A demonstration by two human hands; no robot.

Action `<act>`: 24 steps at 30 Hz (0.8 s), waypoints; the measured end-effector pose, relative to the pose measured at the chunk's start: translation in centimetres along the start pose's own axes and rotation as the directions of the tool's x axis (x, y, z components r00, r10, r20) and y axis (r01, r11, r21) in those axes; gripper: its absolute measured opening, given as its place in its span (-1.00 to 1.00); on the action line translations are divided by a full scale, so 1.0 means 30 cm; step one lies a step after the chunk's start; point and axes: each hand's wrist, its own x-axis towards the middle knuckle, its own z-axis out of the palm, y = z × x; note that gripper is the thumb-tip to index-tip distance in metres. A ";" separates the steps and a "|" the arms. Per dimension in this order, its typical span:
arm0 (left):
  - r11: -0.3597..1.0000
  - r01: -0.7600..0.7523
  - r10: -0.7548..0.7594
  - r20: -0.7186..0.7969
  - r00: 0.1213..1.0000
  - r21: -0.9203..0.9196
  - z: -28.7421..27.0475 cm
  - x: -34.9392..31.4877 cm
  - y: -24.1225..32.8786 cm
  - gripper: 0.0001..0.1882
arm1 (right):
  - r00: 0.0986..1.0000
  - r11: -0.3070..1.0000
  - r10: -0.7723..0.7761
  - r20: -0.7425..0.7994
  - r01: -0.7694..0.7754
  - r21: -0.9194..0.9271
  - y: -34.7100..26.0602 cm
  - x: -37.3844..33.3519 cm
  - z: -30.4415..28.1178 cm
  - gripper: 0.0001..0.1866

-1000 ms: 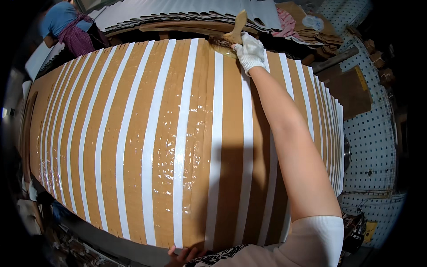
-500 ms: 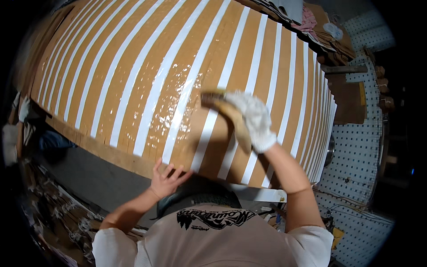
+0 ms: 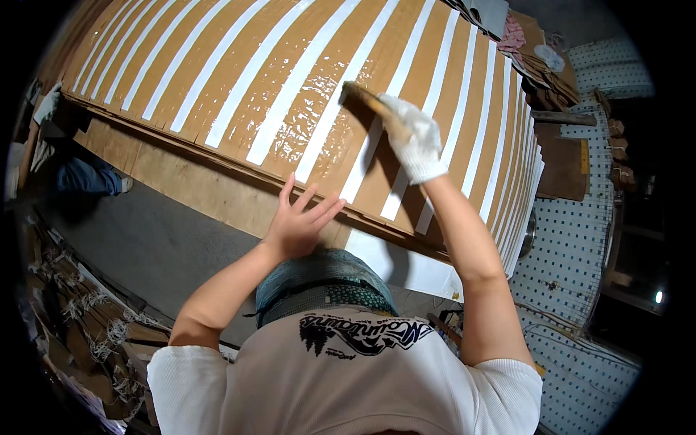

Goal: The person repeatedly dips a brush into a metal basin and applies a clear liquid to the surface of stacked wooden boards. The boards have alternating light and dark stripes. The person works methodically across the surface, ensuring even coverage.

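My right hand (image 3: pixel 415 138), in a white knit glove, is closed around the handle of a brush (image 3: pixel 368 98). The brush head rests on or just over a fan of overlapping brown sheets (image 3: pixel 366 156) with white stripes between them. A wet, shiny coating (image 3: pixel 312 119) covers much of the surface to the left of the brush. My bare left hand (image 3: pixel 297 221) has its fingers spread, with the tips at the near edge of the sheets.
A board (image 3: pixel 196 185) lies beneath the sheets, with a white sheet (image 3: pixel 406 272) near my waist. At the left is another person's trouser leg (image 3: pixel 87 177). Tied brown bundles (image 3: pixel 94 333) lie lower left. A pink cloth (image 3: pixel 512 35) sits at the far right.
My right hand has moved the brush away from me and slightly up the sheets. My view has shifted, showing more of the board underneath. My left hand stays at the near edge.
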 end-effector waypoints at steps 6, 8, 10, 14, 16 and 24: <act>0.948 0.116 -0.170 -0.161 0.972 -0.298 -0.056 -0.004 -0.023 -0.49 | 0.944 0.998 0.008 0.331 -0.029 0.059 -0.264 -0.214 -0.065 -0.54; 0.956 0.224 -0.267 -0.247 0.931 -0.190 -0.086 -0.020 -0.040 -0.57 | 0.876 0.976 -0.171 0.450 0.214 -0.046 -0.295 -0.150 -0.147 -0.68; 0.937 0.317 -0.347 -0.269 0.898 -0.149 -0.090 -0.025 -0.076 -0.57 | 0.918 0.926 0.082 0.389 -0.215 0.311 -0.214 -0.150 -0.124 -0.65; 0.949 0.296 -0.312 -0.181 0.933 -0.113 -0.087 -0.044 -0.113 -0.53 | 0.980 0.990 0.103 0.167 -0.117 0.074 -0.238 -0.149 -0.048 -0.64; 0.952 0.279 -0.299 -0.186 0.936 -0.127 -0.081 -0.054 -0.128 -0.50 | 0.986 0.997 0.077 0.151 -0.077 -0.004 -0.297 -0.212 -0.045 -0.58; 0.952 0.287 -0.299 -0.136 0.944 -0.102 -0.101 -0.056 -0.117 -0.38 | 0.944 0.967 0.093 0.317 -0.161 0.197 -0.254 -0.205 -0.127 -0.66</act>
